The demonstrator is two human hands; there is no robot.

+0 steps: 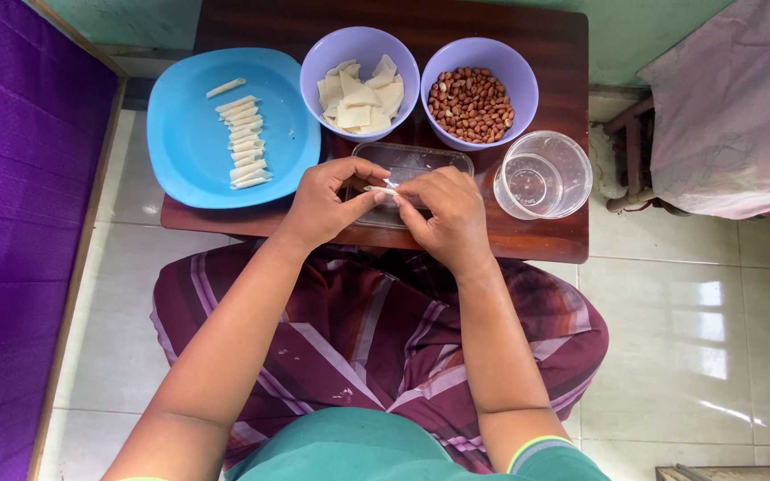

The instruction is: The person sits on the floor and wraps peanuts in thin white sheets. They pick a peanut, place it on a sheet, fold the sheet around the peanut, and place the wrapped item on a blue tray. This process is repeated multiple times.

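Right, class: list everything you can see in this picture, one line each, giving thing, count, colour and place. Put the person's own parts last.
table: one, dark brown wood, in front of the person
plate: one, blue, left end of the table
rolled sticks: about a dozen, pale cream, in a column on the plate
wrapper bowl: one, lilac, back centre, holding cream wrapper squares
peanut bowl: one, lilac, right of the first, holding brown peanuts
clear tray: one, see-through, under the hands
clear cup: one, see-through, right front
purple mat: one, left floor
floor tiles: off-white
left hand: pinching a small wrapper piece
right hand: pinching the same piece
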